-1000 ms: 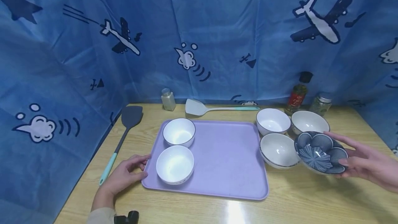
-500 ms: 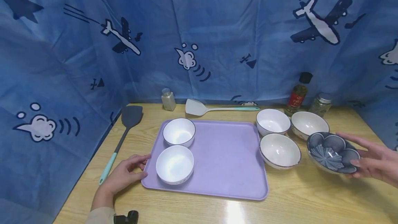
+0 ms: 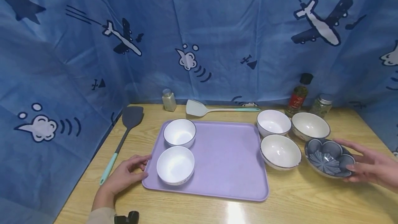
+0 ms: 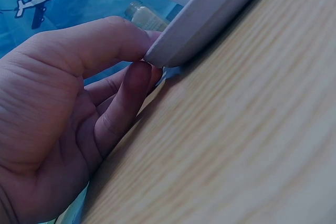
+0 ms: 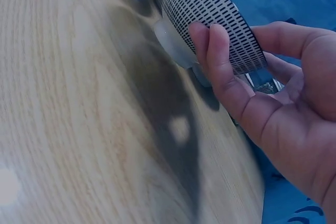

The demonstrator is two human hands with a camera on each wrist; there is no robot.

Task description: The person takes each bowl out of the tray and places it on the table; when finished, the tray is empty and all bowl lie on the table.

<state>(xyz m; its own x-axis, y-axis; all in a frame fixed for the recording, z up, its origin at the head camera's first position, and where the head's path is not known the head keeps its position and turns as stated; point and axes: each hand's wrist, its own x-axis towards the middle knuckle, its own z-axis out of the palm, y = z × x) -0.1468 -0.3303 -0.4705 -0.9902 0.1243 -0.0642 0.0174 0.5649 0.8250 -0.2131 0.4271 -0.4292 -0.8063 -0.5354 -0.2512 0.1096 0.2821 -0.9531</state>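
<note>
My right hand (image 3: 370,165) grips the right rim of a dark blue patterned bowl (image 3: 324,160), thumb inside and fingers against the outer wall. In the right wrist view the bowl's outside (image 5: 210,19) shows dark dashes, and its pale foot is close over the table above a long shadow. To its left and behind it stand three white-lined bowls, the nearest one (image 3: 281,152) beside it. My left hand (image 3: 124,175) pinches the left edge of a lilac tray (image 3: 230,161). In the left wrist view, thumb and fingertips meet at the tray's rim (image 4: 184,40). Two white bowls (image 3: 175,165) sit on the tray's left side.
A dark spatula (image 3: 124,137) lies left of the tray; a pale turner (image 3: 217,109) lies behind it. At the back stand a small shaker (image 3: 169,100), a red-labelled bottle (image 3: 297,96) and a glass jar (image 3: 321,105). A blue curtain (image 3: 217,37) encloses the table.
The right hand has carried the dark blue bowl rightward, away from the other bowls, then lowered it toward the table. The left hand and the tray have stayed in place.
</note>
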